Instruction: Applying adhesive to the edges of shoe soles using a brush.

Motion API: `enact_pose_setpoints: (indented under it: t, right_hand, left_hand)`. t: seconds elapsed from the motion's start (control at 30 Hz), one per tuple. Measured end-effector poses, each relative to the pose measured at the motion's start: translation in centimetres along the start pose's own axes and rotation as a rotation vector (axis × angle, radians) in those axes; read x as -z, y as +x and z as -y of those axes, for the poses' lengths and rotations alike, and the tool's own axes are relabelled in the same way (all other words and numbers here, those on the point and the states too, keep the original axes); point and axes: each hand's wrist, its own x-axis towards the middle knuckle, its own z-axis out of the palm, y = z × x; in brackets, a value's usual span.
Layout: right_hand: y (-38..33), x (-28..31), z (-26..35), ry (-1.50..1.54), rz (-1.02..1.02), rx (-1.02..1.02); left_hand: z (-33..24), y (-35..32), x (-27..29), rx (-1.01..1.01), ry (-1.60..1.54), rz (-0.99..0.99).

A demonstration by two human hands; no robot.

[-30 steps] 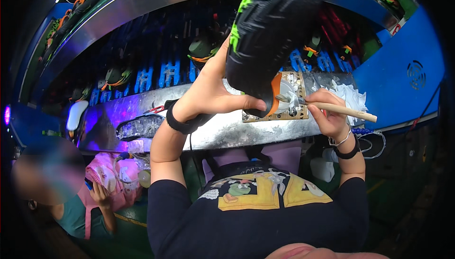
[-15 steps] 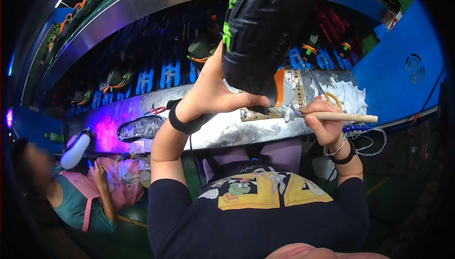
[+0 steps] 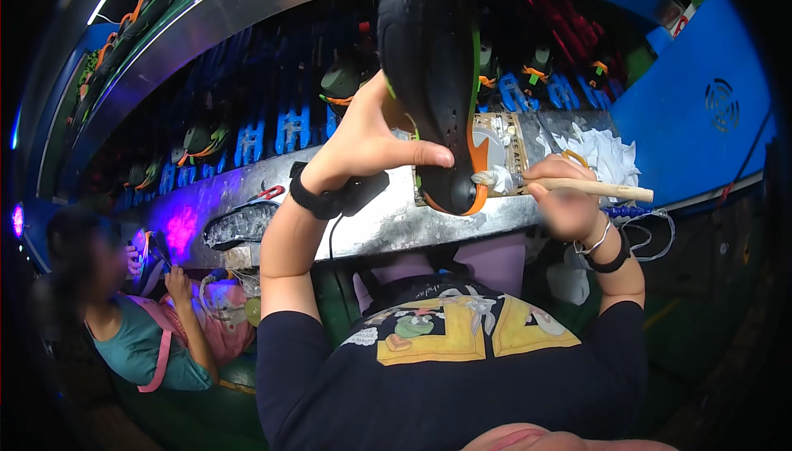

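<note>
Metal-topped table with shoe racks behind, a co-worker seated at lower left. My left hand is clenched around the black rubber shoe sole with green and orange trim, held upright over the table. My right hand grips a wooden-handled brush, bristles touching the sole's lower end; coating looks underway, how much remains I can't tell.

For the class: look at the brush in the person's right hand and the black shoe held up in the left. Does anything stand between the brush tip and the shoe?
Nothing visible does. The left hand holds the black shoe upright, thumb on its lower part. The right hand holds the wooden-handled brush level, and its bristle tip meets the orange edge near the shoe's lower end.
</note>
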Motion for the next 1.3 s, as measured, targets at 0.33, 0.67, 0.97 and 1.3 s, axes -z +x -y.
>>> enact_pose_setpoints:
  t: [0.33, 0.67, 0.97, 1.3]
  right_hand:
    - [0.7, 0.7, -1.1, -0.099, -0.033, 0.135]
    - [0.9, 0.1, -0.3, -0.102, 0.075, 0.179]
    - [3.1, 0.5, -0.4, -0.393, -0.029, 0.444]
    - [4.3, 2.2, -1.3, -0.528, -0.116, 0.468]
  left_hand:
    - [2.7, 1.3, -0.6, 0.111, -0.256, 0.026]
    - [3.5, 1.4, -0.7, 0.144, -0.211, 0.047]
    - [3.1, 0.9, -2.4, 0.224, -0.229, 0.1]
    - [2.3, 0.6, -3.8, 0.282, -0.176, 0.19]
